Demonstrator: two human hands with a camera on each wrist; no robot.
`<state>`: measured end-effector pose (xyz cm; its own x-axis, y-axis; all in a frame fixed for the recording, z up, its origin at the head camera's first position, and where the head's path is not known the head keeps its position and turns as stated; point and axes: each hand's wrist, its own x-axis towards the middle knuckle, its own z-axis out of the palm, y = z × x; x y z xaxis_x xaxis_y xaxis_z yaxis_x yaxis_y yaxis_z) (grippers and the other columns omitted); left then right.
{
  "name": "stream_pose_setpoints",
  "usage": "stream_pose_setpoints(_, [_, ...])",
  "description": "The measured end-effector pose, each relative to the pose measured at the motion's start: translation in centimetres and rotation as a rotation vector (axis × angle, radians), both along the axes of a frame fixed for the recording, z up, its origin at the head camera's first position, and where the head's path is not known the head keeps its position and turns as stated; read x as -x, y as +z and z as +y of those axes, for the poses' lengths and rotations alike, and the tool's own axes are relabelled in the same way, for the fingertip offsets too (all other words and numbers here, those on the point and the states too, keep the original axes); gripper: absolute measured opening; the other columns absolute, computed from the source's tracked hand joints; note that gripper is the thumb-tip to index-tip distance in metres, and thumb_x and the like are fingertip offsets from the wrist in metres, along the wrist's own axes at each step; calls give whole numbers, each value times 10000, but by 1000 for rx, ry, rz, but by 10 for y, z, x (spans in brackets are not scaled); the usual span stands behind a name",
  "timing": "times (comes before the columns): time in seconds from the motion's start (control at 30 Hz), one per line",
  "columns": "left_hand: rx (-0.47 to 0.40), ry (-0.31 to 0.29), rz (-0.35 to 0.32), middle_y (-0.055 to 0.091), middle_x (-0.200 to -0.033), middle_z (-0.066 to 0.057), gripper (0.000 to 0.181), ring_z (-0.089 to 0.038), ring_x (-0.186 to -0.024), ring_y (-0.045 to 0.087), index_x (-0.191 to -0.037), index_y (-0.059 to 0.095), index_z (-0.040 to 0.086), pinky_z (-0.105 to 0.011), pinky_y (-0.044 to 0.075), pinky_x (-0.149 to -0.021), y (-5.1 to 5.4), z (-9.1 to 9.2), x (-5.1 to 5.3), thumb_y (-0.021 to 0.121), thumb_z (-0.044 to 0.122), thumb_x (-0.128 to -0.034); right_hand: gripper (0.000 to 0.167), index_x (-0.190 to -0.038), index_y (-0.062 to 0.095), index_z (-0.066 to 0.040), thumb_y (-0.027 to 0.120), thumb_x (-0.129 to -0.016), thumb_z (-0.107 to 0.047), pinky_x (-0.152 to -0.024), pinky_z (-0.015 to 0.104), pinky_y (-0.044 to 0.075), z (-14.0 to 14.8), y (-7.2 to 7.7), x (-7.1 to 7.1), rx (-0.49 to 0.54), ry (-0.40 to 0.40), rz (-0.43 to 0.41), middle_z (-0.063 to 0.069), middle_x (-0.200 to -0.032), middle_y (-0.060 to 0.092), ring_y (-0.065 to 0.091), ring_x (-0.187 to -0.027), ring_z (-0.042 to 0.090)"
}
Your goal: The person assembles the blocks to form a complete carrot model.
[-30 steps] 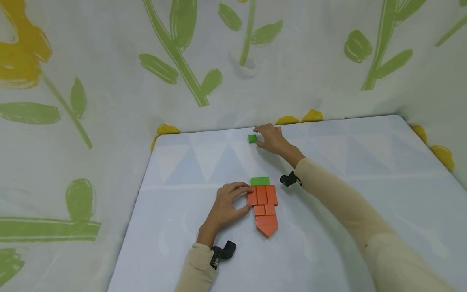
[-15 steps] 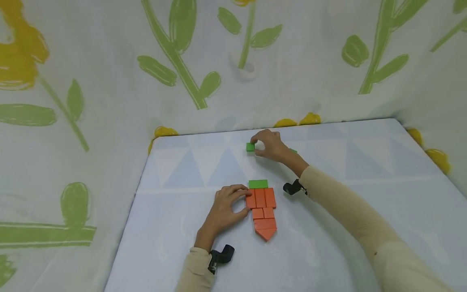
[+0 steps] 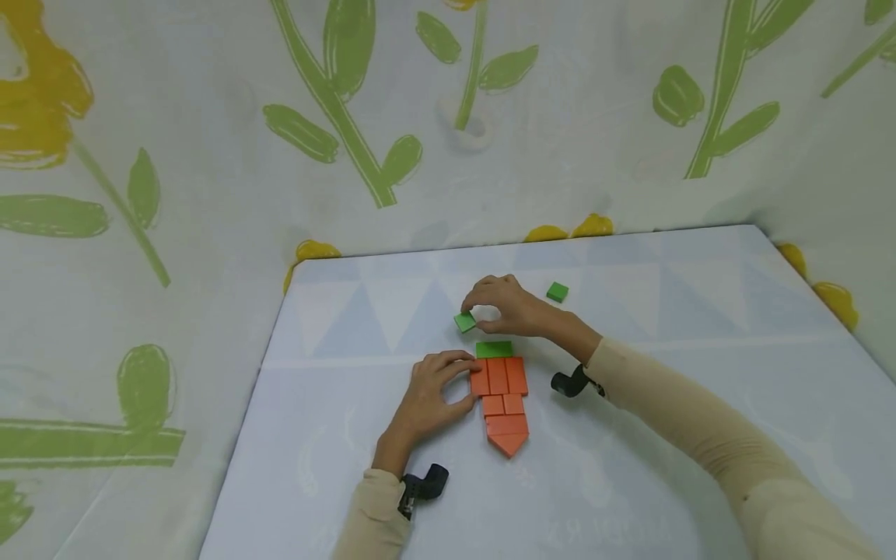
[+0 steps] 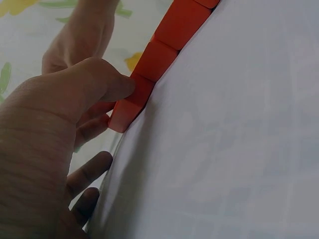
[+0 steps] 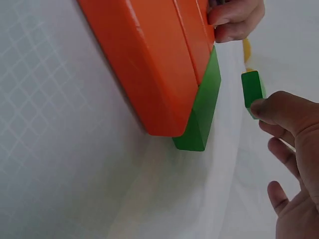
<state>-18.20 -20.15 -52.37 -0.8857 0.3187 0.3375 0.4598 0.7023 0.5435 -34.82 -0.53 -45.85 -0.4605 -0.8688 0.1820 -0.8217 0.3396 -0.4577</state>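
Orange blocks [image 3: 498, 376] lie flat on the table in a joined shape, with a pointed orange block [image 3: 508, 445] at the near end. A green rectangular block [image 3: 494, 349] lies against their far edge. My left hand [image 3: 435, 394] holds the leftmost orange block [image 3: 479, 379] between thumb and forefinger; the left wrist view shows the thumb on an orange block's side [image 4: 139, 94]. Between thumb and forefinger, my right hand [image 3: 511, 305] pinches a small green block [image 3: 465, 321], seen also as a green block [image 5: 253, 92] in the right wrist view, raised beyond the shape.
Another small green block [image 3: 557, 292] lies on the table behind the right hand. The pale table [image 3: 364, 482] has faint triangle patterns. Behind its far edge is a white covering [image 3: 560, 171] with green leaves and yellow flowers.
From near the far edge, my right hand has brought the small green block closer to the joined shape. The other green block has come into full view. My left hand has stayed in place.
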Motion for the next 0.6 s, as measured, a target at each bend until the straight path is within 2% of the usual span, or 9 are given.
stream_pose_setpoints(0.27, [2,4,7,565,-1340,52,411,-195,-1208,490,-1269,680,229,-475,352,-960,-1,0,0,735,301,-868,296,-1193,708,-184,733,-904,-130,-972,482,337,3,-4,-3,-91,27,-48,-70,-1201,670,492,-1238,201])
stream_pose_setpoints(0.6, [19,12,-7,551,-1357,67,421,-184,-1237,477,-1277,678,227,-469,351,-984,-1,-1,0,739,303,-868,328,-1255,687,-159,696,-933,-96,-1002,476,346,6,-12,-5,-127,56,-95,-48,-1262,648,491,-1241,195])
